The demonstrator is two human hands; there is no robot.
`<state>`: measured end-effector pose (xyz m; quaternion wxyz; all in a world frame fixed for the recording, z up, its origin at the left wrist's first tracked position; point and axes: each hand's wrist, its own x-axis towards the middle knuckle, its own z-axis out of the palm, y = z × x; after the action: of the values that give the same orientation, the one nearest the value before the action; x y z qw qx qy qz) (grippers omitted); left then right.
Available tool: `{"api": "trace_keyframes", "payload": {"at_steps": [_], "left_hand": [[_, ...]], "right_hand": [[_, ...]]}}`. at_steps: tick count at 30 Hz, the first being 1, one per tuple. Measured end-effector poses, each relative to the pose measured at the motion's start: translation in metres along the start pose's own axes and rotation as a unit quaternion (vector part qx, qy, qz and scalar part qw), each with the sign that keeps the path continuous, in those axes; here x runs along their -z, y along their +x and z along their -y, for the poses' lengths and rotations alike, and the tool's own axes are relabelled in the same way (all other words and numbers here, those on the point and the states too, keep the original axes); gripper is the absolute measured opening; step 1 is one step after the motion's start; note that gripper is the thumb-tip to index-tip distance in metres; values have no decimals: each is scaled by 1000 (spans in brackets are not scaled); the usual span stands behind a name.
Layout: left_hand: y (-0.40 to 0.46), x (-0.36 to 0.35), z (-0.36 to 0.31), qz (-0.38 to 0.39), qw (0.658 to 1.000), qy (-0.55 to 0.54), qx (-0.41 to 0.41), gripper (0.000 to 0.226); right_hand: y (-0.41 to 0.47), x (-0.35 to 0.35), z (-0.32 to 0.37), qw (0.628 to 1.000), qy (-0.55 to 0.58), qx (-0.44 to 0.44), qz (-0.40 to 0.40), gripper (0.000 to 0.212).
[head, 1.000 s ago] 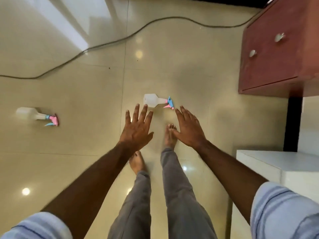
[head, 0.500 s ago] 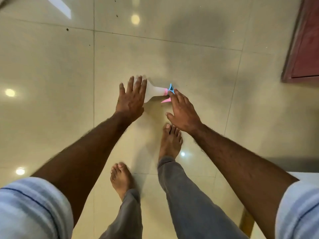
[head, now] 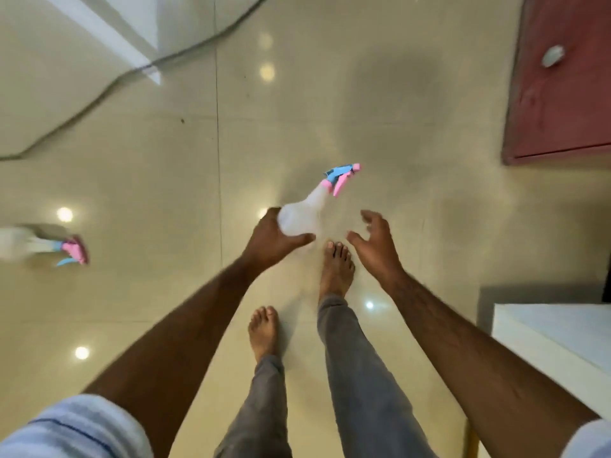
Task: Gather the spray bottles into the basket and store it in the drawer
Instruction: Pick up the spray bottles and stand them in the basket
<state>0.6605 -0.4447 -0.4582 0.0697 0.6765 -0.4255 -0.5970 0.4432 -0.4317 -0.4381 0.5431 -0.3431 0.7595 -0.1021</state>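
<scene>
Left hand clamped round base of spray bottle, nozzle pointing far-right, above floor. Right hand just right, fingers loosely curled, holding nothing. 2nd bottle lying far left.

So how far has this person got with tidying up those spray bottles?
Barely begun. In hand: the left hand grips one spray bottle by its body, nozzle pointing away; the right hand hangs free beside it. Left: a second bottle lies on the floor at the left edge. No basket shows, so nothing is gathered yet, and the red cabinet looks closed.
</scene>
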Motion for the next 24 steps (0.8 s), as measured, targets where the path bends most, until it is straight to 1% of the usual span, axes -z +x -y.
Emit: {"api": "trace_keyframes", "payload": {"at_steps": [1, 2, 4, 6, 7, 9, 11, 12, 14, 16, 18, 21, 23, 24], "left_hand": [[-23, 6, -17, 31, 998, -57, 9, 70], [-49, 11, -35, 67, 993, -98, 26, 67], [-105, 14, -69, 130, 978, -150, 68, 85], [-152, 15, -96, 180, 967, -170, 63, 99], [-177, 15, -111, 212, 959, -179, 53, 100], [-225, 14, -145, 287, 939, -188, 31, 88], [-273, 13, -173, 347, 917, -195, 13, 71], [-297, 12, -187, 367, 910, -193, 13, 68], [-340, 3, -209, 394, 905, -161, 10, 70], [-374, -11, -225, 415, 904, -107, -2, 72], [-408, -35, -241, 449, 892, -49, -15, 68], [-446, -84, -256, 485, 872, 47, -45, 54], [-465, -122, -261, 491, 862, 108, -63, 58], [-476, -155, -262, 498, 852, 145, -74, 62]], "right_hand": [[-25, 8, 15, 994, 103, -40, 13, 42], [-52, 17, 28, 979, 193, -67, 30, 36], [-115, 40, 48, 953, 294, -63, 41, 34], [-170, 64, 67, 935, 350, -39, 31, 29], [-200, 77, 74, 930, 366, -24, 22, 23], [-261, 106, 86, 929, 371, 4, -3, 16], [-317, 130, 88, 922, 387, 19, -26, 18], [-345, 142, 84, 914, 403, 24, -39, 20], [-402, 164, 73, 900, 430, 35, -59, 26], [-450, 182, 57, 891, 445, 44, -81, 32], [-498, 201, 34, 879, 462, 57, -102, 34], [-551, 223, -12, 864, 478, 55, -146, 43], [-579, 234, -50, 852, 487, 40, -188, 44], [-595, 241, -81, 841, 494, 34, -218, 43]]}}
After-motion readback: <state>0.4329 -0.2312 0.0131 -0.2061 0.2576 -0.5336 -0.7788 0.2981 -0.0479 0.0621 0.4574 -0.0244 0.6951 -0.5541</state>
